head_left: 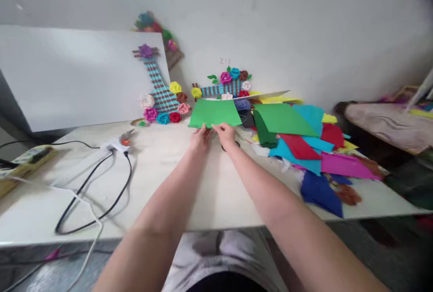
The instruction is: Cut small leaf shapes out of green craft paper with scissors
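A bright green paper sheet [215, 111] is held up at its near edge, over the far middle of the white table. My left hand [200, 138] pinches that edge with its fingers closed. Close beside it, my right hand [226, 134] is closed on the same edge a little to the right. The near edge looks slightly folded or bent between the hands. A dark round object [227, 148], perhaps scissor handles, lies partly hidden under my right hand.
Right, a pile of coloured sheets includes another green sheet [286, 119] and blue paper [321, 193]. Flower-decorated guitar shapes [160, 87] lean at the back near a white board [81, 75]. Left, a glue gun [118, 142] sits with looped black cable [88, 226] and a power strip [25, 166].
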Motion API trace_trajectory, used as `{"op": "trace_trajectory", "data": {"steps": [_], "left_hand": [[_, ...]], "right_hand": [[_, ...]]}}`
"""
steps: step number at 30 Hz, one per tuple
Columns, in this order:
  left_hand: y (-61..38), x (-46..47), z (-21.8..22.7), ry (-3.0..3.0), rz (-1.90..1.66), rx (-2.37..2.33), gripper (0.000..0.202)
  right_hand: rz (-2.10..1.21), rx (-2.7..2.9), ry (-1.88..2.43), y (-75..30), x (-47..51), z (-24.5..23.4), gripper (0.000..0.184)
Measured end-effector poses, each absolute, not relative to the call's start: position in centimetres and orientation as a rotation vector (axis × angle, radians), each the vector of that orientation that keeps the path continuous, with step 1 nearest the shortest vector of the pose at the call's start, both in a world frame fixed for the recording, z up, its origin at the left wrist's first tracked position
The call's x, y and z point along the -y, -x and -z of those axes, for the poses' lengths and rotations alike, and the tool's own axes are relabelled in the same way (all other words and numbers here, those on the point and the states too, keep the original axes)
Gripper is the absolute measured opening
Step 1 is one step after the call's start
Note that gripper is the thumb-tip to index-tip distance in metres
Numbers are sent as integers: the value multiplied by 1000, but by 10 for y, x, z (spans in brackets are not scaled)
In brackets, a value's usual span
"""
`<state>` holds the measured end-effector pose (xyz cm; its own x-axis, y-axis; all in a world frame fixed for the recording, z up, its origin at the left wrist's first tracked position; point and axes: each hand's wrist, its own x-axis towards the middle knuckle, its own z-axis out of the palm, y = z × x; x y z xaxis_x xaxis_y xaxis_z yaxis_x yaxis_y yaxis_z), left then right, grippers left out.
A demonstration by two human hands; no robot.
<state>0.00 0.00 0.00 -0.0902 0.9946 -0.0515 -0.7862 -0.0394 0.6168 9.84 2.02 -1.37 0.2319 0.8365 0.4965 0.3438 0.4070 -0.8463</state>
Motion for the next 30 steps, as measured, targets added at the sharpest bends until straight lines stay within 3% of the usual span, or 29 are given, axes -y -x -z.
{"op": "trace_trajectory", "data": {"steps": [8, 16, 30], "left_hand": [[2, 1, -4, -395, -1602, -649, 14], [2, 4, -7, -349, -1581, -682, 16], [-7, 6, -10, -383, -1487, -718, 17]], "right_hand": [[-568, 1447, 1207, -101, -17, 14, 26], [-430, 1464, 1334, -104, -15, 13, 33], [-557, 1318, 1195, -99, -17, 15, 34]]}}
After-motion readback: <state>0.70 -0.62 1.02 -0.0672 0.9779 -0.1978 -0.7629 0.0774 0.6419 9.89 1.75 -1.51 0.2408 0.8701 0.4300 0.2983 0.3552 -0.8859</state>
